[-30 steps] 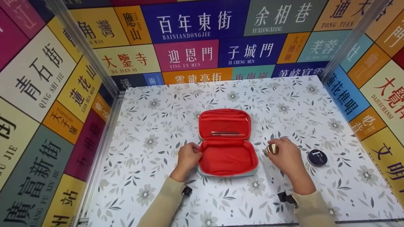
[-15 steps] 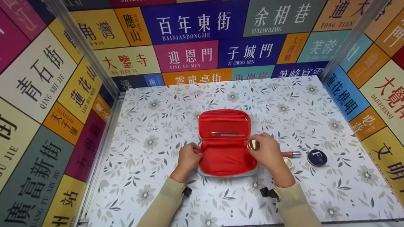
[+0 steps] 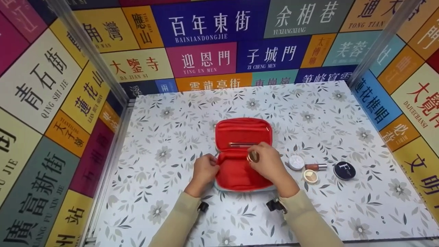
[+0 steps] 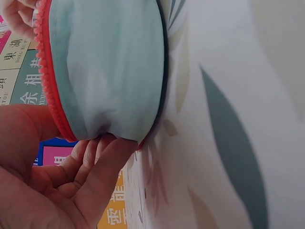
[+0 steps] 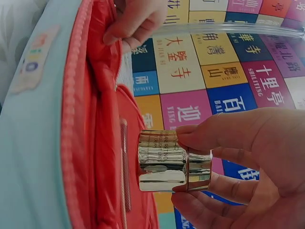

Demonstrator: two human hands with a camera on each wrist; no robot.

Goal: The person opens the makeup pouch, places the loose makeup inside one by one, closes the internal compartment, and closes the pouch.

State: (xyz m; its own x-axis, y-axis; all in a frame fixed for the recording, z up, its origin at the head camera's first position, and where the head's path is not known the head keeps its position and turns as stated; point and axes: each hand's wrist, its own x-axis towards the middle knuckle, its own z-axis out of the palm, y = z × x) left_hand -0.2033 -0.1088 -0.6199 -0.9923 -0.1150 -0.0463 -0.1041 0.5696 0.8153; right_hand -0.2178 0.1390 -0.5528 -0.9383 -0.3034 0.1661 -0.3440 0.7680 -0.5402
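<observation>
A light blue pouch with a red lining (image 3: pixel 233 176) lies unzipped on the table, its lid folded back. Slim makeup brushes (image 3: pixel 240 144) lie along the lid's inside. At the pouch's left side, my left hand (image 3: pixel 204 173) pinches the rim; the left wrist view shows thumb and fingers on the blue outer wall (image 4: pixel 109 67). Over the right half of the pouch, my right hand (image 3: pixel 272 166) holds a shiny gold cream jar (image 5: pixel 162 160) between thumb and fingers. In the right wrist view the jar is sideways, in front of the red lining.
Right of the pouch sit a small whitish round jar (image 3: pixel 296 162), a lip gloss tube (image 3: pixel 317 167) and a round cream-coloured compact (image 3: pixel 310 176). A dark blue round case marked F (image 3: pixel 344 170) lies farther right. Sign-printed walls (image 3: pixel 209 58) enclose the table.
My right hand has carried the gold jar leftward from the table to above the pouch, uncovering the small items on the right. The left hand has stayed at the rim.
</observation>
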